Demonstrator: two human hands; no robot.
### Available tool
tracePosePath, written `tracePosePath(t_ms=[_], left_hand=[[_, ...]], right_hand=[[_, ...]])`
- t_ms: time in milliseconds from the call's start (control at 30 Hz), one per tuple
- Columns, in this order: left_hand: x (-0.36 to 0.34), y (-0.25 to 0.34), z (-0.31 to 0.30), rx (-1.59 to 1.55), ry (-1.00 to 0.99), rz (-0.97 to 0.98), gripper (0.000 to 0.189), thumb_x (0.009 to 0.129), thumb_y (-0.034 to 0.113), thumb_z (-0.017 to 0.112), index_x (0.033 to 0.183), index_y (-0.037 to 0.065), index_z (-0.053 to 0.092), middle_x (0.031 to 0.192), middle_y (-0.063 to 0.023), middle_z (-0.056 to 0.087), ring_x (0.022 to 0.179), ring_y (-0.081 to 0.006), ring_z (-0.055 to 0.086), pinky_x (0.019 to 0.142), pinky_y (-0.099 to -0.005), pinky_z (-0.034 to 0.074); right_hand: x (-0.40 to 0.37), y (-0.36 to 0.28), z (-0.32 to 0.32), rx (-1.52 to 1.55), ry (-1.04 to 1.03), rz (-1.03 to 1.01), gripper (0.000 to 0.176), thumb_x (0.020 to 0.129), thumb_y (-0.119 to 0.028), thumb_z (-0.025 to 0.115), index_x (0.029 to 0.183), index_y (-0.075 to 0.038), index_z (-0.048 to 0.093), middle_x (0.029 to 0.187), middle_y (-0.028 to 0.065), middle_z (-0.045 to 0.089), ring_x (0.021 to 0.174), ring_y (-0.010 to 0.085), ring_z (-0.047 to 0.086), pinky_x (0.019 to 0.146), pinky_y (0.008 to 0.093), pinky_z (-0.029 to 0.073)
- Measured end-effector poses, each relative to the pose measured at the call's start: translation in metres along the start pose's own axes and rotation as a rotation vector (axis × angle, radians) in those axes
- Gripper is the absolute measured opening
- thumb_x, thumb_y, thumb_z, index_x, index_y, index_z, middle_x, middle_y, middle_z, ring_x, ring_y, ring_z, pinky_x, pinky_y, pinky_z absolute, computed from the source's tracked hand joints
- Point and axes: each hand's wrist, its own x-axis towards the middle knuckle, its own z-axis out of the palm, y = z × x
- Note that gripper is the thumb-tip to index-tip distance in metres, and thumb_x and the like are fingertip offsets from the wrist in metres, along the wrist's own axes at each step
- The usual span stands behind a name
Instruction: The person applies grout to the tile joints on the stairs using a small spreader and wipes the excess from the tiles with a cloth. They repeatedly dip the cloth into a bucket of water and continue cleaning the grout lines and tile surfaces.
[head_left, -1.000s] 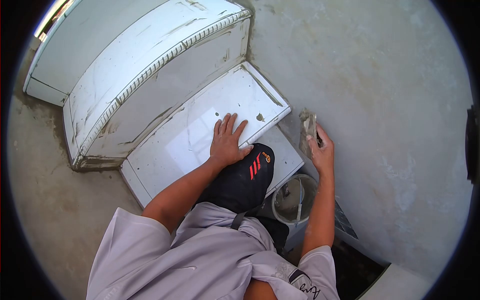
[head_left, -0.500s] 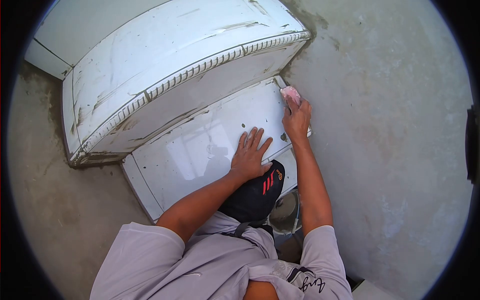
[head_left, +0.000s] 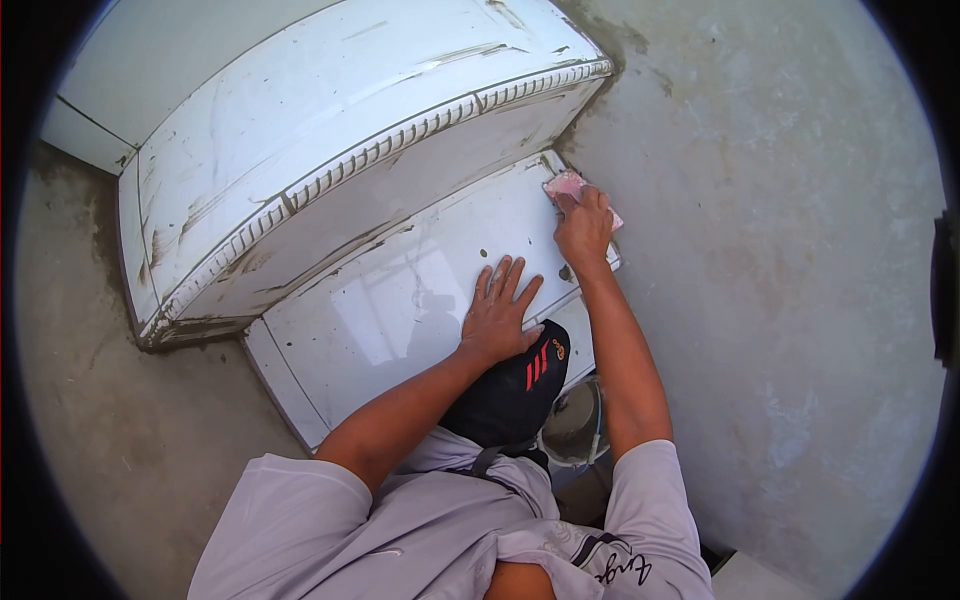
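Observation:
In my right hand (head_left: 585, 232) is a pink sponge (head_left: 566, 184), pressed down near the far right corner of the white tiled step (head_left: 400, 270). My fingers curl over it, and part of it shows on either side of them. My left hand (head_left: 500, 310) rests flat on the same step, fingers spread and holding nothing. Small dark mortar spots dot the tile between and around my hands. Along the step's right edge, by my right hand, runs a narrow tile strip.
A higher white tiled step (head_left: 330, 120) with a ribbed, mortar-smeared edge rises behind. Grey plastered wall (head_left: 780, 260) stands close on the right, with another grey surface (head_left: 150, 430) on the left. A bucket (head_left: 572, 425) of grey material sits below, beside my black-clad knee (head_left: 510, 390).
My right hand has shifted slightly left with the sponge, which now lies flatter and shows more to the right of my fingers. My left hand stays in place on the tile.

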Motion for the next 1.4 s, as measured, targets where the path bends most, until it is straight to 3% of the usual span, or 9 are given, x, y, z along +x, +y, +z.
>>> tracePosePath(t_ms=[333,467,700,800,900,1000,1100,1300,1400], left_hand=[[0.001,0.001,0.000,0.006,-0.003,-0.001,0.085,0.083,0.050,0.075,0.154,0.018,0.042,0.165,-0.0201,0.026,0.157,-0.0353,0.014,0.126,-0.0530,0.006],[0.001,0.000,0.000,0.012,-0.002,0.005,0.085,0.083,0.050,0.075,0.154,0.018,0.043,0.165,-0.0201,0.026,0.156,-0.0354,0.015,0.126,-0.0532,0.006],[0.001,0.000,0.000,0.021,-0.009,0.001,0.085,0.083,0.051,0.074,0.154,0.018,0.043,0.164,-0.0200,0.026,0.156,-0.0356,0.015,0.126,-0.0534,0.006],[0.001,0.000,0.000,0.018,-0.011,-0.003,0.085,0.083,0.051,0.074,0.155,0.018,0.043,0.165,-0.0198,0.026,0.157,-0.0354,0.014,0.126,-0.0535,0.006],[0.000,0.000,0.000,0.021,-0.011,-0.005,0.085,0.083,0.051,0.074,0.155,0.019,0.042,0.165,-0.0195,0.025,0.157,-0.0351,0.014,0.126,-0.0535,0.006],[0.001,0.000,0.000,0.018,-0.017,-0.005,0.085,0.083,0.051,0.074,0.154,0.019,0.043,0.165,-0.0196,0.025,0.157,-0.0352,0.014,0.126,-0.0536,0.006],[0.001,0.000,0.000,0.016,-0.012,-0.002,0.084,0.083,0.050,0.075,0.154,0.019,0.043,0.165,-0.0199,0.025,0.157,-0.0354,0.014,0.126,-0.0535,0.006],[0.001,0.002,-0.001,0.010,-0.007,-0.002,0.086,0.081,0.049,0.076,0.154,0.018,0.043,0.164,-0.0207,0.026,0.156,-0.0356,0.015,0.126,-0.0533,0.006],[0.001,0.001,0.000,0.016,0.002,0.002,0.086,0.081,0.049,0.076,0.154,0.018,0.043,0.164,-0.0206,0.026,0.156,-0.0355,0.015,0.126,-0.0533,0.006]], right_hand=[[-0.009,-0.014,-0.018,0.110,0.082,0.090,0.037,0.081,-0.009,0.074,0.118,-0.012,0.076,0.110,0.0185,0.058,0.106,0.0370,0.055,0.089,0.0479,0.048],[-0.019,-0.019,-0.008,0.263,-0.136,0.095,0.038,0.086,-0.009,0.069,0.123,-0.010,0.074,0.111,0.0223,0.059,0.105,0.0405,0.056,0.094,0.0472,0.048],[-0.007,-0.006,-0.007,0.243,-0.099,0.115,0.038,0.086,-0.011,0.069,0.124,-0.010,0.074,0.108,0.0240,0.061,0.106,0.0424,0.058,0.096,0.0480,0.048],[-0.008,-0.002,-0.014,0.192,-0.127,0.264,0.038,0.086,-0.011,0.070,0.124,-0.011,0.074,0.108,0.0243,0.060,0.107,0.0423,0.057,0.096,0.0482,0.048],[-0.012,-0.005,-0.015,0.222,-0.064,0.134,0.039,0.086,-0.012,0.070,0.125,-0.011,0.073,0.110,0.0241,0.059,0.108,0.0420,0.057,0.096,0.0481,0.049],[-0.010,-0.002,-0.016,0.163,-0.161,0.264,0.041,0.086,-0.012,0.071,0.126,-0.011,0.072,0.110,0.0237,0.059,0.110,0.0417,0.056,0.096,0.0478,0.048],[-0.009,-0.005,-0.016,0.201,-0.070,0.159,0.041,0.086,-0.012,0.071,0.126,-0.011,0.072,0.111,0.0238,0.058,0.110,0.0426,0.055,0.095,0.0485,0.049],[0.007,0.015,-0.005,0.479,-0.132,0.218,0.038,0.088,-0.014,0.068,0.125,-0.008,0.073,0.105,0.0289,0.064,0.105,0.0453,0.061,0.096,0.0498,0.048],[0.008,0.019,-0.024,0.404,-0.097,0.286,0.038,0.088,-0.015,0.068,0.126,-0.008,0.072,0.106,0.0312,0.066,0.105,0.0463,0.063,0.098,0.0491,0.048]])
